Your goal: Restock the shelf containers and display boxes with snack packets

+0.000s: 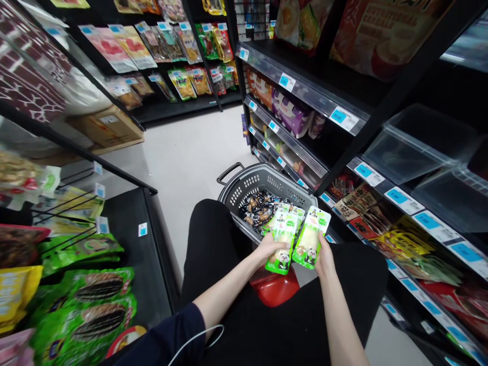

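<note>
My left hand (270, 248) grips a green-and-white snack packet (282, 241) with a panda printed near its bottom edge, the thumb lying across its front. Beside it, my right hand (324, 254) holds a matching snack packet (311, 236) by its right edge. Both packets are raised over the near end of a grey shopping basket (244, 175), which stands between my knees. Inside the basket lie many small dark-wrapped snacks (257, 206) and more green packets (299, 212), partly hidden behind the held ones.
Close on my right runs a shelf rack (404, 201) with price tags, clear bins and bagged snacks. A low black shelf (133, 254) on the left carries green seed bags (91, 315). Grey floor (183, 157) stretches ahead to another rack. Something red (276, 290) shows beneath me.
</note>
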The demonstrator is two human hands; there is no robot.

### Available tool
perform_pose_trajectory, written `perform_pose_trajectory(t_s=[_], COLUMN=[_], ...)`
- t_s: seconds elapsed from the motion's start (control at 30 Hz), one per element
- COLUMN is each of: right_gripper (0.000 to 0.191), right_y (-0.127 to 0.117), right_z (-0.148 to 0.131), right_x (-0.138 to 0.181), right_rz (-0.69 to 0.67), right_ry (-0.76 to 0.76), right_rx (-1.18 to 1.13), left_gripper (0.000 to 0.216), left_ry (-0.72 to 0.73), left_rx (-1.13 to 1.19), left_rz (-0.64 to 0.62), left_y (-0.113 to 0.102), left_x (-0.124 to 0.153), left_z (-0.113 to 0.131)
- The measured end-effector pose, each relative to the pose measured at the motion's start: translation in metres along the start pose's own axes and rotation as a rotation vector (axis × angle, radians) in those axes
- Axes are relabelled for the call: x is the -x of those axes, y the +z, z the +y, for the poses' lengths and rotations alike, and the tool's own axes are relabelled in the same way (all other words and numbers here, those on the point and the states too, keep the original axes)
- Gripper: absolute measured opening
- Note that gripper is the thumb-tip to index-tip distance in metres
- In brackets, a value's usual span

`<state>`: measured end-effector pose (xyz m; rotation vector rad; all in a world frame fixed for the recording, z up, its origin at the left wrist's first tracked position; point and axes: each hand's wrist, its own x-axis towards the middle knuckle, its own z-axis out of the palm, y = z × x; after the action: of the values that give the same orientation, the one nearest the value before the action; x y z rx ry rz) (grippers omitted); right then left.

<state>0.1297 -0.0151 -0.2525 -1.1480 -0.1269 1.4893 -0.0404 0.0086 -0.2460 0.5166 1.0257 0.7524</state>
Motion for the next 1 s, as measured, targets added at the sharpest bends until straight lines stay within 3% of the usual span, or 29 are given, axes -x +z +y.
perform_pose_trajectory(t_s=[0.23, 1.0], right_gripper=[0.037, 0.050], right_y=[-0.001, -0.009], right_z=[0.002, 0.018], right_x=[0.004, -0.004], right_rz=[0.053, -0.022], right_ry=[-0.069, -0.167], right_rx=[0.061, 0.382], left_gripper=[0.054, 0.055], left_ry=[0.046, 0.130], left_rx=[0.021, 0.060], left_rz=[0.012, 0.071], left_y=[0.005, -0.003], left_x=[0.006, -0.010], left_z=[0.005, -0.005])
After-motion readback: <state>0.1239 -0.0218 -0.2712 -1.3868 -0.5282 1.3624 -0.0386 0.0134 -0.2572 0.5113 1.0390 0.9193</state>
